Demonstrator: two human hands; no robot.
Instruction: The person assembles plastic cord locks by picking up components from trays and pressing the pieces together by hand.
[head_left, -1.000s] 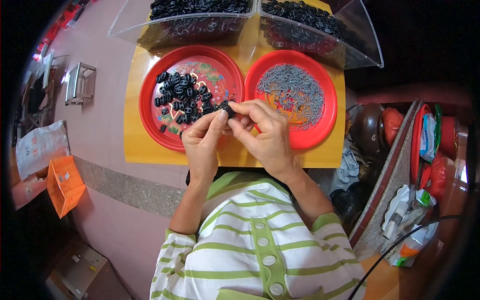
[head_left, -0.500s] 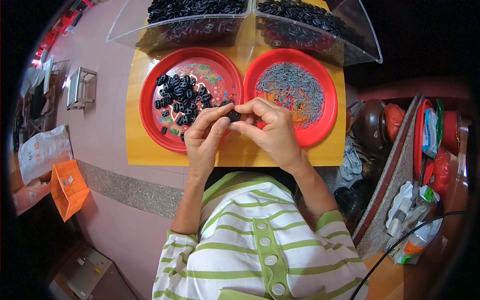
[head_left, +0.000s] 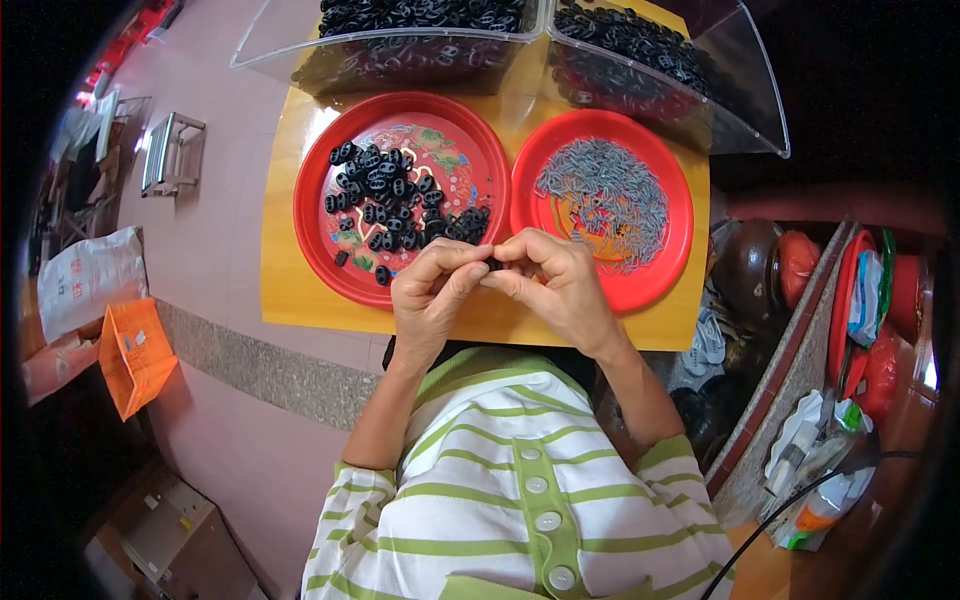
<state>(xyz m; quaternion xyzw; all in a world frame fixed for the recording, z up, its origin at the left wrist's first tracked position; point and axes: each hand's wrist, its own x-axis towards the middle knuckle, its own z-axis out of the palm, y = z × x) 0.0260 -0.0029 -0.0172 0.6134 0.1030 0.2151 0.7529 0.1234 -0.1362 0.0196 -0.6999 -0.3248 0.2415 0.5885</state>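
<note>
Between my pinched fingertips is a small black plastic piece (head_left: pixel 494 264), mostly hidden by the fingers. My left hand (head_left: pixel 436 292) grips it from the left with thumb and forefinger; my right hand (head_left: pixel 556 284) pinches it from the right. Both hands hover over the near rims of two red plates. On the left plate (head_left: pixel 306 235) lie many black two-holed plastic pieces (head_left: pixel 378 185), with a pile of smaller black parts (head_left: pixel 468 224) at its right side. Grey metal pins or screws (head_left: pixel 610 190) are spread over the right plate (head_left: pixel 682 215).
Two clear plastic bins (head_left: pixel 420 62) (head_left: pixel 660 85) full of black pieces stand at the far edge of the yellow table (head_left: pixel 300 300). A metal stool (head_left: pixel 172 155) and an orange bag (head_left: pixel 136 355) are on the left. Jars and bags crowd a stone ledge (head_left: pixel 770 390) at right.
The whole view has shifted, so the plates and bins sit further right and slightly tilted. My hands stay together, and the black piece is now more covered by my fingers.
</note>
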